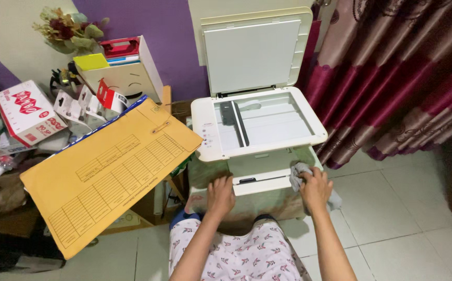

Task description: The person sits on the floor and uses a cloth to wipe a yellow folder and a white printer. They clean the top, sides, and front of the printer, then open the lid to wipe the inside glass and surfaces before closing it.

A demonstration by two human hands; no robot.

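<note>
White plastic makes up the printer (pixel 259 130), which stands with its scanner lid (pixel 252 52) raised upright and the glass bed bare beneath it. Both forearms reach forward from the lower edge of the view, over a lap in floral cloth, nearly parallel to each other. The left hand (pixel 219 195) lies palm down with its fingers spread lightly, holding nothing, on the covered stand just below the printer's front left corner. The right hand (pixel 315 188) is curled around a grey cloth (pixel 300 173), gripping it and pressing it against the printer's lower right front, beside the paper tray (pixel 259 183). A fold of the cloth hangs out below the wrist. To the left, a large yellow envelope (pixel 109 171) printed with a grid leans tilted across a crowded bench (pixel 7 218) of boxes, and dark red curtains (pixel 397 78) hang to the right above the tiled floor (pixel 392 218).
</note>
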